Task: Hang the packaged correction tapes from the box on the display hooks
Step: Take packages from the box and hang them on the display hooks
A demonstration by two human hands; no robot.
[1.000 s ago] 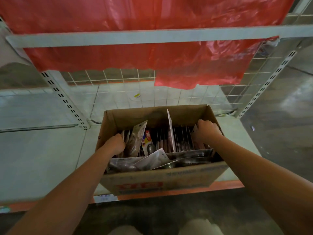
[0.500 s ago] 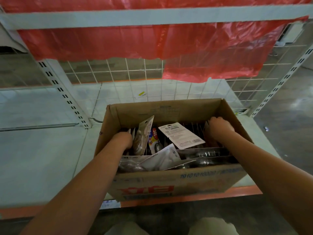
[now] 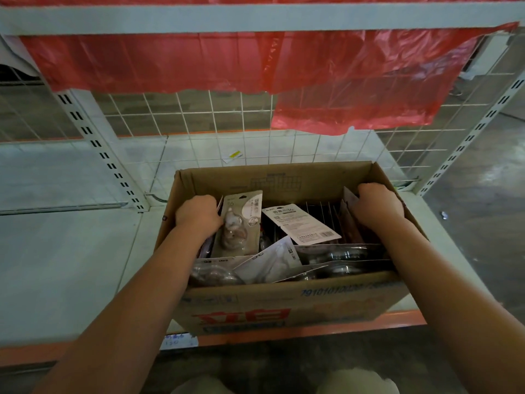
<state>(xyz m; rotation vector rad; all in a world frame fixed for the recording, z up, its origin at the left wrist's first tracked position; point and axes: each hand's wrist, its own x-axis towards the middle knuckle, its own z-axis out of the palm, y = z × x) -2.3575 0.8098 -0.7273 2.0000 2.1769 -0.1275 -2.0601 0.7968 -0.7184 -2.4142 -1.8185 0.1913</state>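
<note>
Cardboard box [image 3: 284,305] sits on the white shelf [image 3: 71,265] in front of me, its open top facing up, and everything else I place against it. My left hand [image 3: 197,213] is down inside the box at its left wall, fingers curled over and out of sight among the packs there; whether they actually grip a pack I cannot tell. Just beside that hand stands a grey packaged correction tape [image 3: 240,223], upright and leaning a little, touching my knuckles. My right hand [image 3: 379,204] is inside the box at its right wall, fingers bent down behind some upright cards [image 3: 350,220]; its hold is hidden too. Between my two hands a white card [image 3: 301,224] lies tilted, printed back up, on top of a row of packs standing on edge. Along the near wall of the box more blister packs [image 3: 335,257] lie flat and overlapping, their clear bubbles catching light. Behind the box rises a white wire grid panel [image 3: 199,115], and above it a red plastic sheet [image 3: 312,66] hangs from the upper shelf rail [image 3: 255,17]. Below the box runs the shelf's orange front edge [image 3: 312,334].
</note>
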